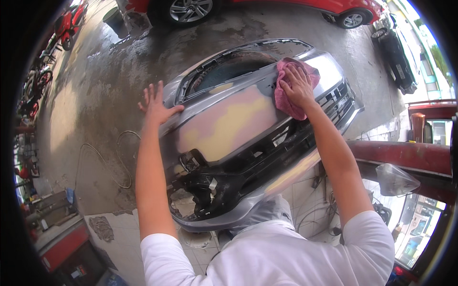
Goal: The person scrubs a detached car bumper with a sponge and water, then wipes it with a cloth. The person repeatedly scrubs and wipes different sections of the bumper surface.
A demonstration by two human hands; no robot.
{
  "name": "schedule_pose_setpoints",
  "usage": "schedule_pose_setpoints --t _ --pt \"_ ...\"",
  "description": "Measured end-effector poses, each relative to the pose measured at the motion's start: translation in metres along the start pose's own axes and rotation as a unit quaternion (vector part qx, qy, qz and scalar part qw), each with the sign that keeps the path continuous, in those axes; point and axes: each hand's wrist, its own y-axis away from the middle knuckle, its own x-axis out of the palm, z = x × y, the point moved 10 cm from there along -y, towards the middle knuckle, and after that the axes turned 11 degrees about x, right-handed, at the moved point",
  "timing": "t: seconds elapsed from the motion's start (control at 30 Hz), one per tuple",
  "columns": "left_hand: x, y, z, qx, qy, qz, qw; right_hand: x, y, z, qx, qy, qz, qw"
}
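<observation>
A grey car bumper (257, 133) lies in front of me, with patches of yellow filler (229, 121) and pinkish primer across its middle. My right hand (298, 86) presses a pink cloth (290, 106) against the bumper's surface, to the right of the patches. The fingers lie spread over the cloth, which is bunched under the palm. At the bumper's far left edge rests my left hand (158, 106), fingers apart, holding nothing. Black plastic grille parts (248, 164) and brackets run along the near side of the bumper.
A red car (286, 4) stands beyond the bumper on wet concrete. A black car (398, 59) is at the far right. Nearer on the right is a red beam (405, 155) with clear plastic. A thin hose (98, 152) curls on the floor at left, and motorbikes line the left side.
</observation>
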Motion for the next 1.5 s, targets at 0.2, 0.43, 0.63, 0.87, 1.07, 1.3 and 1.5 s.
schedule_pose_setpoints --t 0.2,0.43,0.63,0.87,1.07,1.3,1.5 --pt "0.029 0.257 0.196 -0.14 0.172 -0.394 0.892 -0.009 0.074 0.194 -0.214 -0.002 0.046 0.976" --pt "0.224 0.59 0.211 -0.52 0.384 -0.337 0.684 0.007 0.133 0.336 -0.327 0.015 0.074 0.942" --pt "0.32 0.645 0.087 -0.666 0.571 -0.186 0.443 0.06 0.169 0.446 -0.394 0.08 0.123 0.907" --pt "0.341 0.589 -0.009 -0.543 0.818 -0.185 -0.055 0.151 0.239 0.571 -0.392 0.178 0.116 0.895" --pt "0.344 0.588 -0.019 -0.503 0.828 -0.223 -0.104 0.278 0.291 0.651 -0.406 0.235 0.208 0.858" --pt "0.347 0.58 -0.003 -0.484 0.817 -0.306 -0.075 0.402 0.368 0.726 -0.443 0.464 0.188 0.744" --pt "0.329 0.565 0.008 -0.492 0.81 -0.32 0.002 0.467 0.454 0.653 -0.528 0.415 0.319 0.669"
